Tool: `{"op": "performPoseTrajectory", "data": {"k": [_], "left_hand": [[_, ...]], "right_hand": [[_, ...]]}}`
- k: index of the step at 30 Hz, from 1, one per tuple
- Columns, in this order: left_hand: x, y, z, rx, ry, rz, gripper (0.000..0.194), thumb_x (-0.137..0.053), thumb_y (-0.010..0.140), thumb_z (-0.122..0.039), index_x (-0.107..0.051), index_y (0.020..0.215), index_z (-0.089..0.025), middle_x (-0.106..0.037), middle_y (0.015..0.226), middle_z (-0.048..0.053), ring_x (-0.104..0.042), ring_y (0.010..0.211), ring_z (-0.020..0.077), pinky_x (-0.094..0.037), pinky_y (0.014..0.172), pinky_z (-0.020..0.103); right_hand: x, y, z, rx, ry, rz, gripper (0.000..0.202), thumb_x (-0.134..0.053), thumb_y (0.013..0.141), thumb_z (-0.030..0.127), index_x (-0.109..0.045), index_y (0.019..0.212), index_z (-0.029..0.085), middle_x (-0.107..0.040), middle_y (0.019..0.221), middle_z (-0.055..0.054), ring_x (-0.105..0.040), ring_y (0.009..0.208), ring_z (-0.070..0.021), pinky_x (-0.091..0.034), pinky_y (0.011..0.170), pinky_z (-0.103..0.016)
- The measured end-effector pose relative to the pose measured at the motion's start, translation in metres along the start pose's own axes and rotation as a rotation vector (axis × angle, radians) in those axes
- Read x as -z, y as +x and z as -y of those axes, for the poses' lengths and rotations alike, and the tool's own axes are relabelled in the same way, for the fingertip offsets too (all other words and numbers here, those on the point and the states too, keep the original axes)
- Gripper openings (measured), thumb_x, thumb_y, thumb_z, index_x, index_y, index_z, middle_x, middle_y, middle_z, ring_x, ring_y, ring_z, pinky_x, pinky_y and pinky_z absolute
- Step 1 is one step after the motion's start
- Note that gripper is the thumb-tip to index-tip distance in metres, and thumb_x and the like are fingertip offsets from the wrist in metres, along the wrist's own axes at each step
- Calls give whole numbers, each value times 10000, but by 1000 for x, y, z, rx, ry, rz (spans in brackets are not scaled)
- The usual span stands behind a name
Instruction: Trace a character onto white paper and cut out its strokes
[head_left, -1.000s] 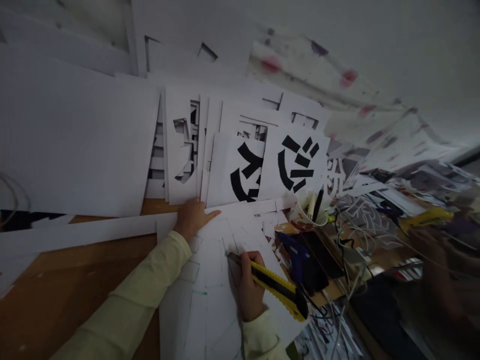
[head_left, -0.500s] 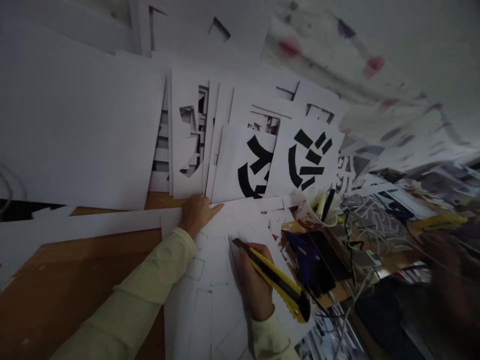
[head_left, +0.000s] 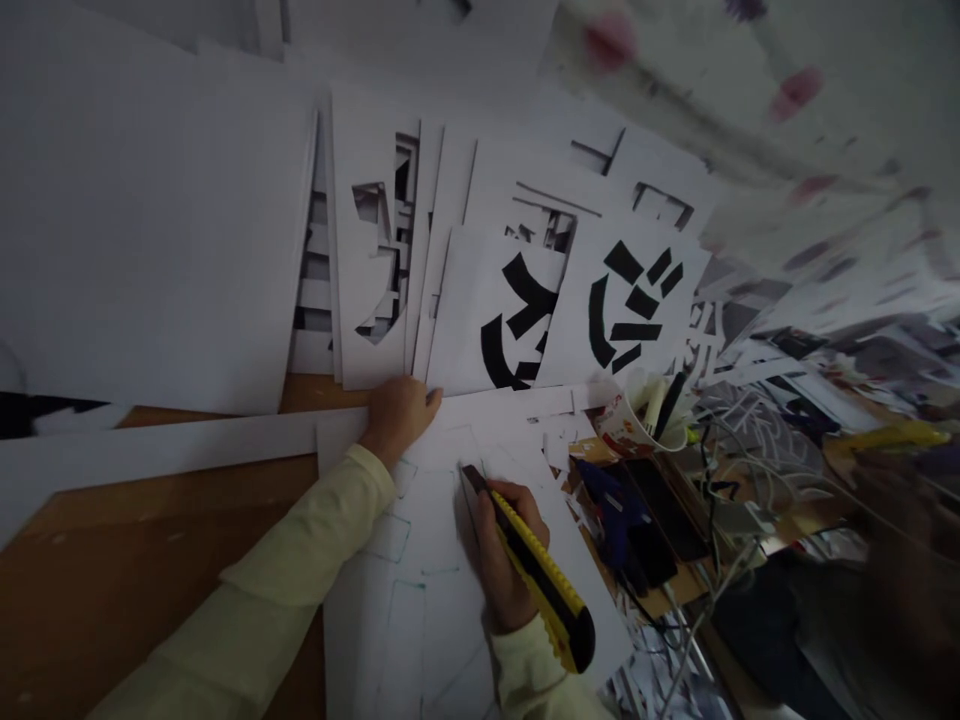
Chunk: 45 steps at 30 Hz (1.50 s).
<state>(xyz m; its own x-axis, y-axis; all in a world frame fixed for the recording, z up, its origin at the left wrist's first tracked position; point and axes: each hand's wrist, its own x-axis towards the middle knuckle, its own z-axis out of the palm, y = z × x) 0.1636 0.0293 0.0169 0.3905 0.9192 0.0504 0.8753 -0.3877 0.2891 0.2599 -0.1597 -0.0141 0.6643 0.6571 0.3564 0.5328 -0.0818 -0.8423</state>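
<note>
My right hand [head_left: 510, 560] grips a yellow and black utility knife [head_left: 551, 585], its dark blade tip at a white sheet [head_left: 367, 640] marked with thin green outlines. Whether the tip touches the sheet I cannot tell. At the sheet's far edge, my left hand [head_left: 401, 415] is closed, thumb to the right, pressing on it; the other fingertips are mostly hidden. A long white strip [head_left: 187, 445] runs along that edge and out to the left.
White boards with cut-out shapes [head_left: 367, 250] and black characters [head_left: 630, 310] lean at the back. To the right are a paper cup with pens [head_left: 626, 425], a blue tool [head_left: 611, 500], a dark phone [head_left: 667, 510], tangled cables [head_left: 739, 470] and a person's dark trouser leg [head_left: 761, 620].
The knife's handle end has swung left and down, while its tip has moved slightly up the sheet. My left thumb has drawn in closer to the hand. The view has shifted a little.
</note>
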Motion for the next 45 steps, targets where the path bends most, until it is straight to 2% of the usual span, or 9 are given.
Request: {"op": "performPoseTrajectory", "data": {"k": [6,13,18,24,32,34,38,45], "left_hand": [[-7,-4,-9,28,-55,5,555,-433,971,-567,-730,982,-98,-741,951,169,-688,885,308,-439,673,359],[-9,-1,-6,42,-68,43,632,-416,949,-665,-750,922,-129,-740,880,157,-684,829,306,-428,665,362],[-10,2,-5,47,-30,22,633,-393,964,-636,-764,872,-131,-728,810,152,-684,791,313,-403,621,360],[-12,4,-4,27,-25,18,645,-364,977,-619,-770,841,-136,-716,777,144,-667,752,297,-387,611,358],[-13,5,-4,29,-39,34,658,-342,983,-619,-762,870,-126,-712,809,149,-664,774,296,-403,631,356],[-11,4,-5,40,-50,51,670,-367,961,-662,-759,887,-124,-709,819,148,-663,791,298,-414,653,357],[-5,3,-7,78,-63,112,780,-494,797,-838,-748,935,-113,-710,840,150,-666,821,320,-425,663,353],[0,4,-9,93,-56,166,757,-480,809,-832,-734,934,-130,-714,881,136,-661,856,312,-421,675,337]], "right_hand": [[5,2,5,-16,-6,49,167,-664,849,348,-647,896,188,-681,733,-5,-597,577,-136,-476,530,-248],[4,1,-1,105,-1,148,74,-649,872,287,-647,875,214,-655,759,-7,-635,718,-171,-522,639,-290],[5,3,1,170,-61,129,47,-653,872,264,-653,870,217,-668,743,-4,-650,741,-186,-531,698,-325],[2,4,2,211,-123,97,41,-637,872,254,-643,851,220,-668,715,11,-630,639,-159,-521,675,-325],[2,3,-2,203,-134,113,55,-655,871,288,-668,870,235,-669,689,11,-643,650,-187,-548,778,-405],[0,3,-2,220,-131,89,56,-658,864,284,-668,853,230,-669,695,8,-635,655,-185,-548,800,-415],[-1,1,-5,288,-115,67,12,-662,856,235,-665,845,234,-630,678,26,-619,677,-169,-528,852,-401],[3,0,1,205,-135,115,27,-637,875,238,-645,895,223,-665,745,5,-635,704,-173,-531,820,-393]]}}
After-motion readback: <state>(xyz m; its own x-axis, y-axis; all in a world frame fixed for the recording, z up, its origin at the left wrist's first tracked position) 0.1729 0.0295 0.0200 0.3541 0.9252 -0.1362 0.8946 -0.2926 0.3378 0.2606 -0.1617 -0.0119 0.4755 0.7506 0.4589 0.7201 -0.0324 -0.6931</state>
